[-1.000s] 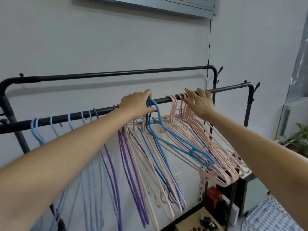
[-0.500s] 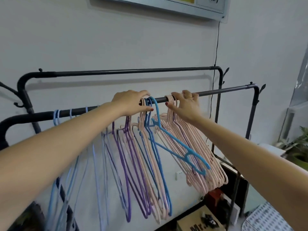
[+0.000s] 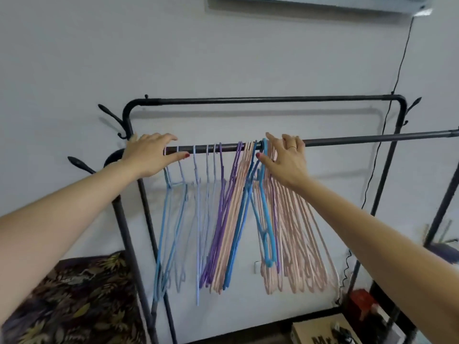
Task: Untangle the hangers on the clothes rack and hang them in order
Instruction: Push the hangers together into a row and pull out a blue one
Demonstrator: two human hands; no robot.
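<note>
Two rails make up the black clothes rack point(image 3: 273, 99): a higher rear one against the white wall point(image 3: 124, 58), and the front rail point(image 3: 360, 140), which carries every hanger; the load hangs between the two hands, presumably so that it can be sorted along the bar. Pink hangers point(image 3: 298, 244) form the largest bunch, packed tightly at the right, with a second pink group left of centre; purple hangers point(image 3: 221, 232) lean against that second group, their lower ends crossing it; pale blue hangers point(image 3: 173, 219) hang spaced apart at the left, apparently already in order. A bright blue hanger point(image 3: 267, 214) sits inside the right-hand pink bunch and slants across it, which suggests it remains tangled there; a darker blue one point(image 3: 238, 232) slants the opposite way just beside it. The right hand point(image 3: 285, 160) reaches to the rail with fingers extended and relaxed, thumb touching the blue hook, gripping nothing; a likely placement for singling out that hanger. The left hand point(image 3: 151, 155) lies loosely spread over the rail at the pale blue hooks, holding nothing, probably to steady that end.
</note>
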